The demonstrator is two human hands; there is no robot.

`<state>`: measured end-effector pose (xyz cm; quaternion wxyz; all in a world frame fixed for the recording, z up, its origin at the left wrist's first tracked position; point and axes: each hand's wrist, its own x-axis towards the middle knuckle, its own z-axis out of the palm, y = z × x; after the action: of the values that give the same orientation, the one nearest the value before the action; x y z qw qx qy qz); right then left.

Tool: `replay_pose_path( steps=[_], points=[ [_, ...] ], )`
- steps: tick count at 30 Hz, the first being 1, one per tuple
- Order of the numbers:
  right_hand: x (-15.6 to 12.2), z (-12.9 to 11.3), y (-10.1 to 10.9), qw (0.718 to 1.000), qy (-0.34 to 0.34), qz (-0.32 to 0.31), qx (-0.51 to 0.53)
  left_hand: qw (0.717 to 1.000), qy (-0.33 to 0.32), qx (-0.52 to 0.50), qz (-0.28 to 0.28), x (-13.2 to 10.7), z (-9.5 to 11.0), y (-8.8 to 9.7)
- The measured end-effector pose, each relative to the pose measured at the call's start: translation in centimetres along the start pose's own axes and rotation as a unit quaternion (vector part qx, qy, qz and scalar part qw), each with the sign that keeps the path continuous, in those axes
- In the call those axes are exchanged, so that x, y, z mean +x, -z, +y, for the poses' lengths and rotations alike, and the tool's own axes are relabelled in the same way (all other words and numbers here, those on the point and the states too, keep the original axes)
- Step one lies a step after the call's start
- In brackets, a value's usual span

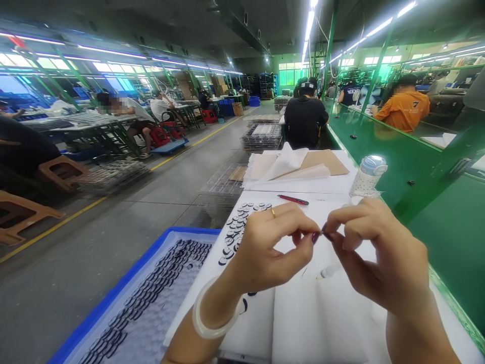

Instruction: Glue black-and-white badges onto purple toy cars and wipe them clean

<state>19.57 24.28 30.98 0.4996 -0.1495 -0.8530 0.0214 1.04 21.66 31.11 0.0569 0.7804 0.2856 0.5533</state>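
Note:
Both hands are raised over the white table [295, 313], fingertips nearly meeting. My left hand [276, 242] has thumb and forefinger pinched; a ring is on one finger and a pale bangle [202, 316] circles the wrist. My right hand [375, 247] is pinched as well, close against the left fingertips. A tiny dark piece seems to sit between the two pinches, too small to name. Below and left of my left hand, several dark-edged curved pieces [233, 225] lie on the table. A small white bottle-like object [328, 272] lies beneath the hands.
A blue-rimmed tray [113, 290] with rows of dark-edged pieces stands at the left. Ahead are a red cutter knife [293, 199], paper sheets [322, 164] and a blue-lidded bottle [367, 177]. A green partition [401, 172] runs along the right. A person in black [306, 119] sits ahead.

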Motion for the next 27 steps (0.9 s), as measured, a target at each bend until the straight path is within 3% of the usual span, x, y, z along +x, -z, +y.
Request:
replay_pose_path(
  steps=[18, 27],
  points=[
    [0.2, 0.39, -0.58, 0.998, 0.012, -0.011, -0.061, 1.0, -0.002, 0.004, 0.008, 0.03, -0.02, -0.26],
    [-0.12, 0.24, -0.11, 1.0, -0.003, 0.01, 0.003, 1.0, -0.012, 0.009, 0.01, -0.05, 0.02, -0.18]
  ],
)
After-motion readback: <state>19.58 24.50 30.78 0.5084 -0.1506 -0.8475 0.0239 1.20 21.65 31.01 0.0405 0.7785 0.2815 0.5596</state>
